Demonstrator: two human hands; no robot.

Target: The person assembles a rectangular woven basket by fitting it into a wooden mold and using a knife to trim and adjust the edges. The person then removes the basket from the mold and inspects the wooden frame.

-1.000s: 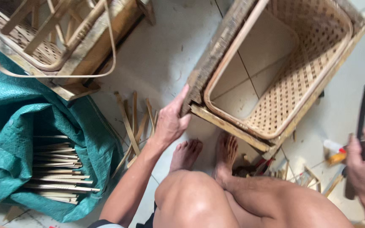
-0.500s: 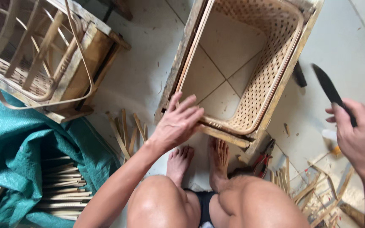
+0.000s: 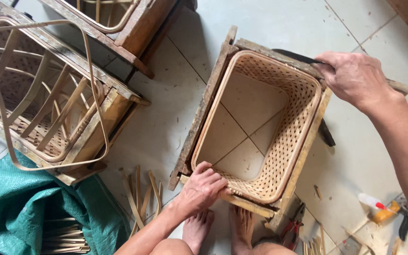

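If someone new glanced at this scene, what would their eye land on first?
The bottomless woven basket in its wooden frame at centre, floor tiles showing through. The left hand grips its near rim, and the right hand presses a dark blade against the far corner. At left sit similar frames and a green tarp.

We look down on a woven basket (image 3: 279, 141) set in a wooden frame (image 3: 204, 108) on the tiled floor (image 3: 166, 118). Our left hand (image 3: 203, 189) grips the basket's near rim. Our right hand (image 3: 355, 78) presses a dark knife (image 3: 294, 55) against the far rim. Bamboo strips (image 3: 140, 198) lie beside a green tarp (image 3: 29, 208); another frame (image 3: 48, 104) stands to the left.
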